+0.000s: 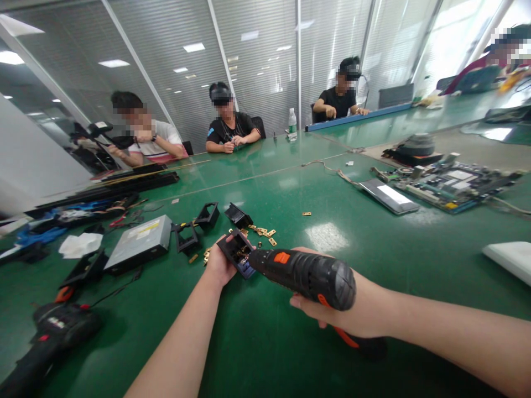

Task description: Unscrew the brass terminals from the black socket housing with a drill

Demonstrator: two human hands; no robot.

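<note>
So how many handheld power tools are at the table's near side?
2: the orange-marked tool in the right hand and the red-marked tool on the green table at lower left. Others may be hidden.

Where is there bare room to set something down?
A wide patch of green tabletop lies between the flat silver box and the right forearm; another between the left forearm and the black power tool at lower left. Around the left hand it is crowded with black plastic frames, small brass plates and a grey metal case.
</note>
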